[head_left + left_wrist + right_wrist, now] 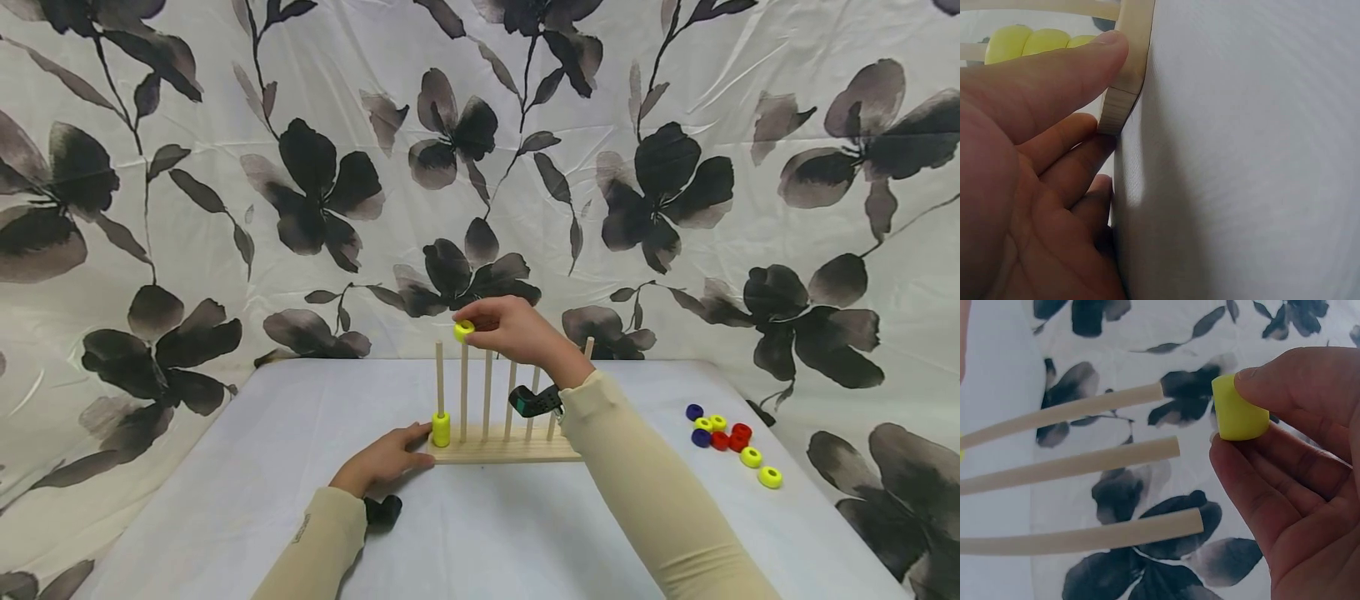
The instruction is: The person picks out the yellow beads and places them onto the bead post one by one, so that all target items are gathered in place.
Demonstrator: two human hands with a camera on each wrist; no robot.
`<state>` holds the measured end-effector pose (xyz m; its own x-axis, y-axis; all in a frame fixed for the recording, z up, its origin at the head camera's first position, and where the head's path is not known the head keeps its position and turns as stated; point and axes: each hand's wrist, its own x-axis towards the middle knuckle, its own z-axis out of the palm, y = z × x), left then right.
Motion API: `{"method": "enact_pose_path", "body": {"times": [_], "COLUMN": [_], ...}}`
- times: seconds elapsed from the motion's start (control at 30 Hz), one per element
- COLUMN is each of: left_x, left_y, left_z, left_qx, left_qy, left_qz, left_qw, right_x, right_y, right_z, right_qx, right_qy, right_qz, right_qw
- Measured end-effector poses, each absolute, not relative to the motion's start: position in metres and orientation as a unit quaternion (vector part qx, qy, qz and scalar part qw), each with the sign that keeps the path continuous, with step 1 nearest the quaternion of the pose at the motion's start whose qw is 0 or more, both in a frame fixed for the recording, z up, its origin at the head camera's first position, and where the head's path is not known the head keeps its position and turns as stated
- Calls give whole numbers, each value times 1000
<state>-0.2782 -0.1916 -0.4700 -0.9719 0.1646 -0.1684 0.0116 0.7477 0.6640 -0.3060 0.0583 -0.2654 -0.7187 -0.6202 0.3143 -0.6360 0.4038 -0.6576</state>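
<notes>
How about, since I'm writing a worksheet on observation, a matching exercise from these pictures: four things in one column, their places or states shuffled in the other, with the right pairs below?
Column one
1. Left hand
2. Right hand
3. Yellow stack
4. Red beads

Column two
A. Pinching a yellow bead
B. Lying loose on the table
C. Holding the end of the base
D. Threaded on the leftmost peg in the head view

Right pairs
1-C, 2-A, 3-D, 4-B
</notes>
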Motion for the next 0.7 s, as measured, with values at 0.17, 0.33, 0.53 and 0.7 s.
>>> {"method": "enact_pose_path", "body": {"times": [0.17,0.33,0.53,0.7], "left_x": [-279,-279,-278,-277], "left_y": [-192,-192,-191,-191], "left_z": [-469,-466,-463,-465], "left_qx": [47,48,48,52], "left_qy": [928,928,925,923], "left_qz": [354,352,358,365], "left_qw": [111,110,114,114], "right_x": [-307,-308,-310,-313], "right_y": [51,45,36,29], "right_z": [-264,-263,-263,-267], "right_qx": [377,373,370,365], "right_qy": [-838,-840,-843,-848], "right_qz": [394,394,392,385], "right_qw": [7,7,0,-9]}}
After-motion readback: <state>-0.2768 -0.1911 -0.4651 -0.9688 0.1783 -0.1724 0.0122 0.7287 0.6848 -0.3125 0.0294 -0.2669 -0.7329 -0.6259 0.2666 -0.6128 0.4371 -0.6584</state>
